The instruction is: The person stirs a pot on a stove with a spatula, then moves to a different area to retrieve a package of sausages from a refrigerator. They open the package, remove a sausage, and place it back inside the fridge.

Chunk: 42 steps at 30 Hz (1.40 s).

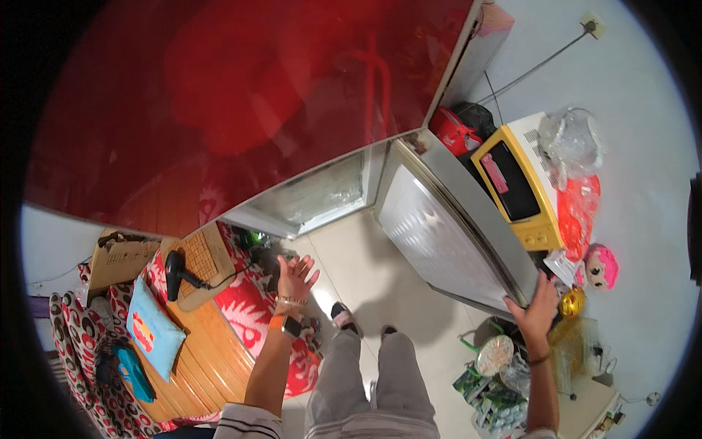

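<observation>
My left hand (pixel 296 282), with a watch on an orange band at the wrist, is held out palm up over the floor, its fingers apart and holding nothing. My right hand (pixel 535 310) touches the near top corner of a grey-white refrigerator (pixel 455 241), thumb and fingers spread over the edge. Before me a large glossy red door panel (pixel 263 104) fills the upper left of the view. A white-framed glass panel (pixel 323 192) shows beneath its lower edge. To the right of the refrigerator stands a yellow and white microwave oven (pixel 515 186).
At left, a wooden bed surface (pixel 211 340) bears a black hair dryer (pixel 174 274), a blue cushion (pixel 155 329) and a teal item. A round-seated stool (pixel 493 355) and green plastic-wrapped packs (pixel 491 398) lie at lower right. Pale floor tiles (pixel 351 258) run between bed and refrigerator.
</observation>
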Motion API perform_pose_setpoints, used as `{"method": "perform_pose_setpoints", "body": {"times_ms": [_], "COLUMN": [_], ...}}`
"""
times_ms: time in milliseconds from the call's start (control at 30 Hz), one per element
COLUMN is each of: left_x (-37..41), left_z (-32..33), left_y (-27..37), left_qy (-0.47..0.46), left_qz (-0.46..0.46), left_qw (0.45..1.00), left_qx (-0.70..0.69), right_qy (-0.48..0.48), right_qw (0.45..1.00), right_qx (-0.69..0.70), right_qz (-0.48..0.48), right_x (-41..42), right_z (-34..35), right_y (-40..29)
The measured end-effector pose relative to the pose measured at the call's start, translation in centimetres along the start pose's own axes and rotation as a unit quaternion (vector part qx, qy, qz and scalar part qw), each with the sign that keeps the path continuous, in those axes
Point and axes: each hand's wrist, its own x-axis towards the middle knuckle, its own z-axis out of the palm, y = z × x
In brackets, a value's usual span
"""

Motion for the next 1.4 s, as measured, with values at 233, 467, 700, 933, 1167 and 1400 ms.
{"method": "perform_pose_setpoints", "body": {"times_ms": [233, 467, 700, 933, 1167, 1400], "left_x": [17.3, 24.0, 24.4, 21.9, 21.0, 16.5], "left_z": [3.7, 5.8, 6.5, 6.0, 3.7, 3.0], "left_y": [1.1, 0.6, -1.1, -4.0, -6.4, -4.8], "left_qy": [0.02, -0.013, -0.01, -0.008, -0.013, 0.134], "left_qz": [0.046, 0.108, 0.16, 0.177, 0.168, 0.096], "left_qw": [0.986, 0.972, 0.971, 0.974, 0.969, 0.985], "left_qx": [-0.16, -0.211, -0.177, -0.14, -0.178, -0.054], "right_qy": [-0.01, 0.009, -0.038, -0.109, -0.022, -0.05], "right_qw": [1.0, 0.998, 0.997, 0.991, 0.999, 0.999], "right_qx": [0.013, -0.041, -0.039, -0.075, -0.004, 0.005], "right_qz": [-0.017, -0.057, -0.046, -0.017, -0.031, -0.002], "right_x": [3.4, 5.6, 5.6, 6.8, 5.6, 5.9], "right_z": [1.6, 3.1, 3.2, 0.5, 2.4, 1.7], "right_y": [3.1, 5.7, 7.1, 4.1, 5.1, 5.1]}}
